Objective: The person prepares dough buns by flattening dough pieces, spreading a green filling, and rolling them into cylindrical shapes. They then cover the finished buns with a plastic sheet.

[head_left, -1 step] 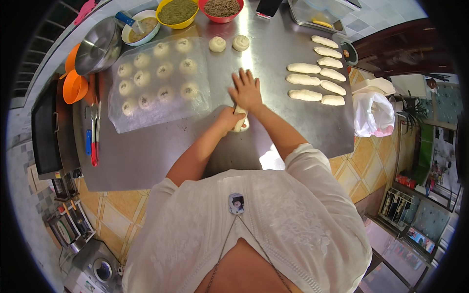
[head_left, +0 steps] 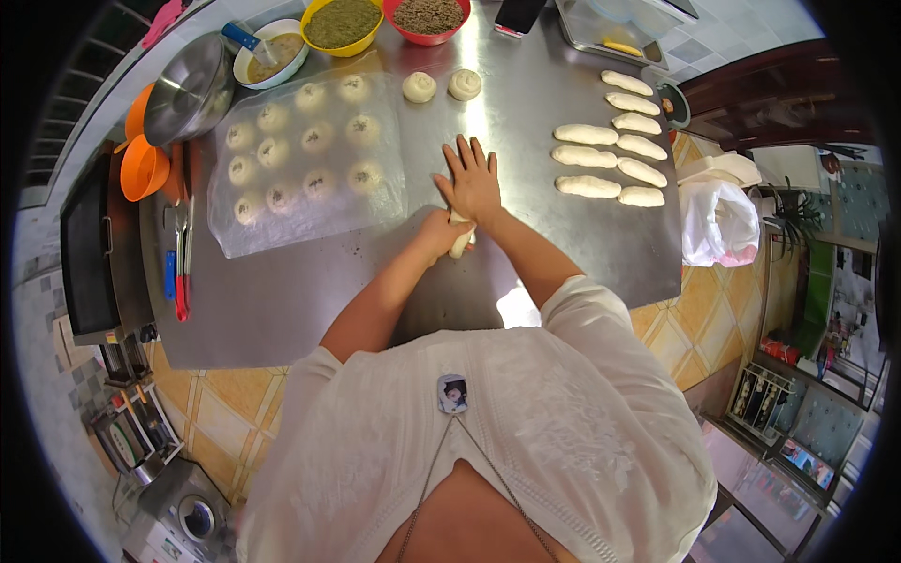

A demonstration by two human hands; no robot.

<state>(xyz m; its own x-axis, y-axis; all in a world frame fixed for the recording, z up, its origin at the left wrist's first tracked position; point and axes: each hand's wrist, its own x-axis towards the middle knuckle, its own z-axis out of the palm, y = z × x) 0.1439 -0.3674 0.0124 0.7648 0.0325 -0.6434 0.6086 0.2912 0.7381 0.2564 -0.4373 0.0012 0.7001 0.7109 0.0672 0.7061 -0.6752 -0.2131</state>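
Note:
My left hand point(head_left: 438, 233) is closed around a pale piece of dough point(head_left: 460, 248), whose near end shows beside its fingers. My right hand point(head_left: 472, 188) reaches past it, fingers stretched and spread over the metal table. The heel of that hand meets the far end of the dough by the left thumb. What lies under the right palm is hidden. Two coiled dough rounds point(head_left: 441, 86) sit beyond the right hand. Several long dough pieces point(head_left: 586, 157) lie in rows on the right.
A clear plastic sheet point(head_left: 310, 202) covers several round filled buns on the left. Along the far edge stand a yellow bowl point(head_left: 378, 33), a red bowl point(head_left: 433, 38) and a white bowl point(head_left: 298, 69). Tongs point(head_left: 182, 281) lie by the table's left edge.
My right hand has come slightly nearer, its heel closing on my left hand. Less of the dough shows now between and below the hands.

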